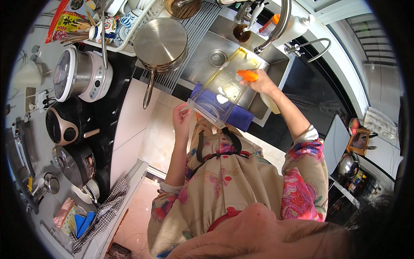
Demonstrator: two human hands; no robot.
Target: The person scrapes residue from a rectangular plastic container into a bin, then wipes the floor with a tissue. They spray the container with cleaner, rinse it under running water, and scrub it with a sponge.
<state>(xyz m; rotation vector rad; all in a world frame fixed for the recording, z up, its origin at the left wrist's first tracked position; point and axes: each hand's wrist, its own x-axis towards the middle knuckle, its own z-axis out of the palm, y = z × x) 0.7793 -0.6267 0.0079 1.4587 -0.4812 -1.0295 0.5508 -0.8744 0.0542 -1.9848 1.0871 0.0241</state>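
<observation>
My left hand (181,117) holds the near left corner of a clear plastic drawer-like bin (207,113), which lies tilted over the front edge of the sink (202,69). White foam (222,98) and yellowish patches show on the bin. In my right hand (260,82) is a spray bottle with an orange trigger head (247,75) and a pale yellow body (270,103), held above the bin's right side. A purple cloth (242,118) is draped over the sink's front edge, beneath the bin.
A steel faucet (281,29) arches over the sink, near a round brown brush (242,33) and a white pump bottle (296,28). Left of the basin, a steel saucepan (160,42) rests on a roll-up rack (194,35), beside a white dish rack (142,19) with bowls.
</observation>
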